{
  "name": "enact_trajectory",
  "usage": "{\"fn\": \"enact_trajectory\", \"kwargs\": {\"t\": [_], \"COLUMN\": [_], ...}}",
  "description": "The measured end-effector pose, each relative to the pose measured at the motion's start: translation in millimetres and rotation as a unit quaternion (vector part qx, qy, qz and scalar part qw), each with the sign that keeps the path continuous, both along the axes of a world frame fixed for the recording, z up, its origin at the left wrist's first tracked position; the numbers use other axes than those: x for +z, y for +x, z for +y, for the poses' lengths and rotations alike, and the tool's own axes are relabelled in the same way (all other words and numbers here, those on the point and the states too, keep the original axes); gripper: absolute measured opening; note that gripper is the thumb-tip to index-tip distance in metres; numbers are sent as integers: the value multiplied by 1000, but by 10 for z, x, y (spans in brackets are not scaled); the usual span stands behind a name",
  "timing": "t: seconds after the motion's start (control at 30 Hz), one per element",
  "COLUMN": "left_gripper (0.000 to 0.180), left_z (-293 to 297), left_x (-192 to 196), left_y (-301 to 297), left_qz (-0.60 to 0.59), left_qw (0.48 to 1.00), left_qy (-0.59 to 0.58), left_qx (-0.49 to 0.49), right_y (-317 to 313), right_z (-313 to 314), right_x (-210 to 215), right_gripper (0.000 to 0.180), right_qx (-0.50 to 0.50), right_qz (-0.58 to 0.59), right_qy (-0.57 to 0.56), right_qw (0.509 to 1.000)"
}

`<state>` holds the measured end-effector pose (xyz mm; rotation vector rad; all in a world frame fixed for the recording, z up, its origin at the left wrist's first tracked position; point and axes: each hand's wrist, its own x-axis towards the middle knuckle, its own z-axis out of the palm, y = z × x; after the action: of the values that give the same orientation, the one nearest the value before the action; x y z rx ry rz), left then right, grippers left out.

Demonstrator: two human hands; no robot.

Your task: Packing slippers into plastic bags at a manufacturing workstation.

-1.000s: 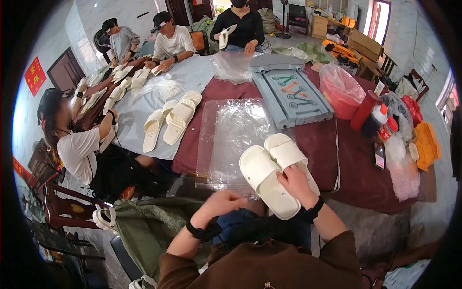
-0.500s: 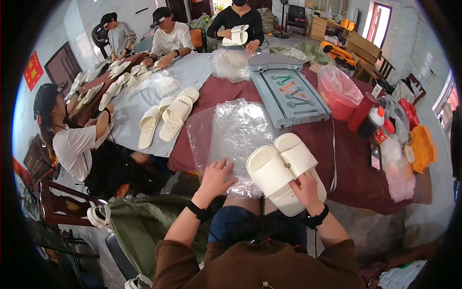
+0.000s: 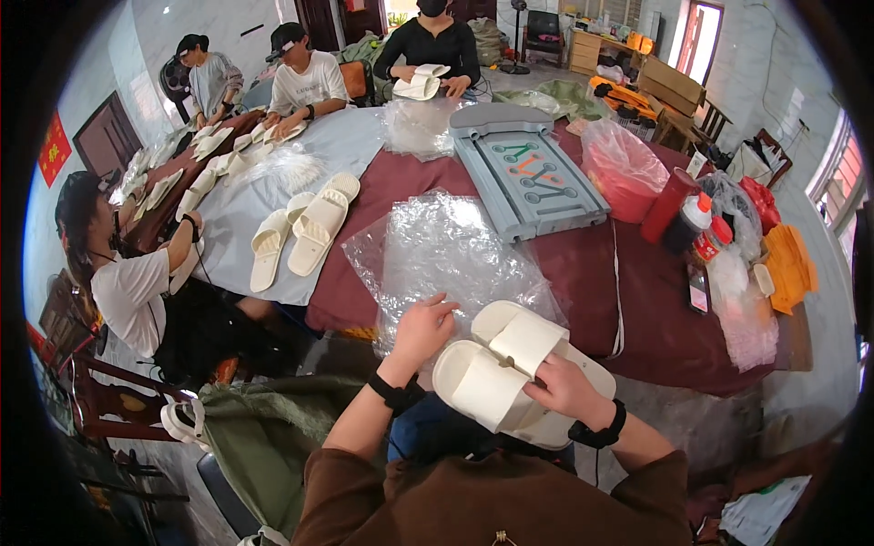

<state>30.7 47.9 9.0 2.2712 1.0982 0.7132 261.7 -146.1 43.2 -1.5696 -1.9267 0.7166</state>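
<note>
My right hand [image 3: 566, 393] grips a pair of cream slide slippers [image 3: 473, 382], held side by side with the straps up, over the table's near edge. Its thumb lies by the inner edges of the straps; some fingers are hidden. To the left, my left hand [image 3: 423, 332] is over the near part of several flat clear plastic bags [image 3: 437, 241], its fingers stretched out and slightly bent. Whether the fingertips touch the plastic is hard to tell. Farther left, more cream slippers [image 3: 319, 227] lie on the grey cloth.
A grey plastic board-like case [image 3: 528, 173] lies beyond the bags. At right are a red bag-lined tub [image 3: 624, 168], bottles [image 3: 689, 223], a phone [image 3: 698, 289] and orange packaging [image 3: 787, 268]. Co-workers sit at left and far side; one person [image 3: 428, 55] holds slippers.
The slippers in my right hand have come nearer my body and left. My left hand has shifted slightly right, and the bags beneath have spread and turned. The whole view has shifted a little.
</note>
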Motion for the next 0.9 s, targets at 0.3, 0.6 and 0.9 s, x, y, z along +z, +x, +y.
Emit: {"fn": "enact_trajectory", "kwargs": {"t": [0.3, 0.6, 0.9], "left_gripper": [13, 17, 16], "left_z": [-328, -462, -440], "left_x": [505, 561, 511], "left_y": [11, 162, 47], "left_qz": [-49, -117, -143], "left_qw": [972, 962, 962], "left_qy": [223, 221, 192], "left_qx": [-58, -112, -129], "right_y": [-72, -348, -774], "right_z": [224, 846, 1869], "right_x": [-71, -239, -614], "right_gripper": [27, 28, 29], "right_qx": [-101, -128, -104], "right_qz": [-35, -13, 304], "right_qy": [119, 156, 15], "right_qw": [987, 979, 947]}}
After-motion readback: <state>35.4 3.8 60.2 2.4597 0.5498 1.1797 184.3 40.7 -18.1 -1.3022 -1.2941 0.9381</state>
